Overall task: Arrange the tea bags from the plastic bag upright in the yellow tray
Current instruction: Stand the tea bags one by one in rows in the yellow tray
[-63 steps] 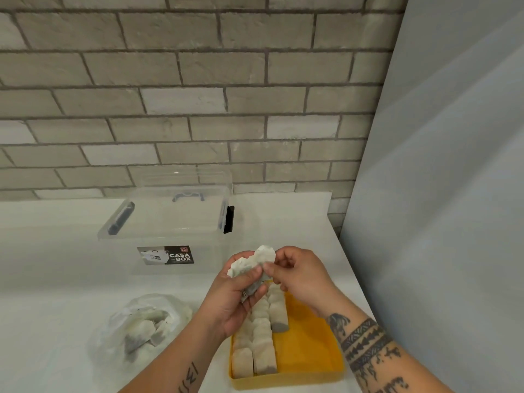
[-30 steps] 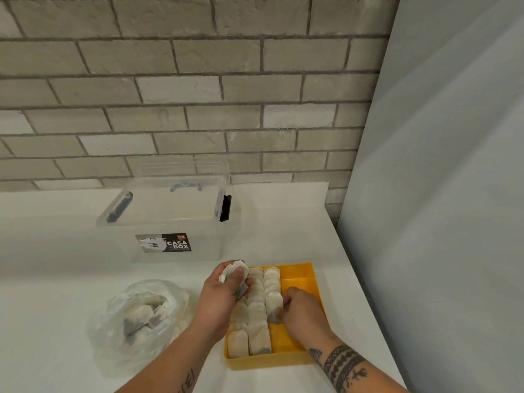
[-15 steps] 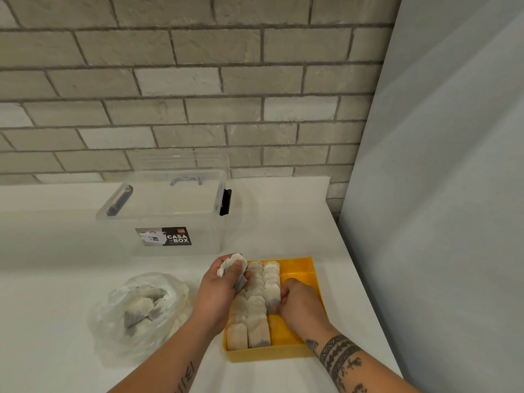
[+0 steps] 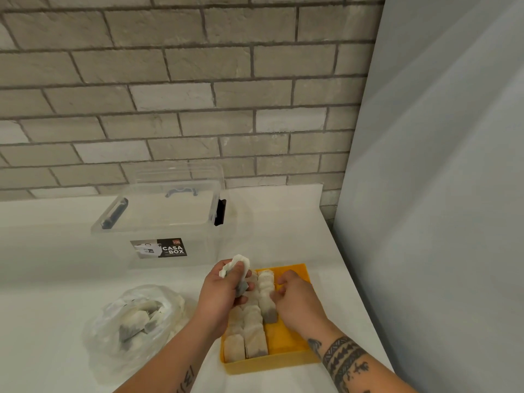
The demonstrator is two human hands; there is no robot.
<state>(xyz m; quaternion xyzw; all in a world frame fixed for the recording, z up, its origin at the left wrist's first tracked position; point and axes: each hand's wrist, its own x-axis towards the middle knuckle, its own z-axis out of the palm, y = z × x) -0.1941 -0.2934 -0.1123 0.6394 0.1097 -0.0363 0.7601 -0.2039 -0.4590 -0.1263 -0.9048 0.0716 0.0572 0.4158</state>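
Note:
The yellow tray (image 4: 286, 343) lies on the white counter near its right edge, with rows of upright tea bags (image 4: 255, 333) filling its left side. My left hand (image 4: 219, 296) hovers over the tray's left rim and grips a small bunch of tea bags (image 4: 236, 268). My right hand (image 4: 295, 300) is inside the tray, fingers against the right-hand row of bags (image 4: 268, 302). The clear plastic bag (image 4: 136, 319) with several more tea bags lies to the left of the tray.
A clear plastic storage box (image 4: 161, 222) with a "CASA BOX" label stands behind the tray, near the brick wall (image 4: 184, 95). A grey panel (image 4: 442, 194) rises along the counter's right edge.
Both hands came down from above the tray. My right hand set a tea bag into the right-hand row and now rests against it; my left still holds its bunch.

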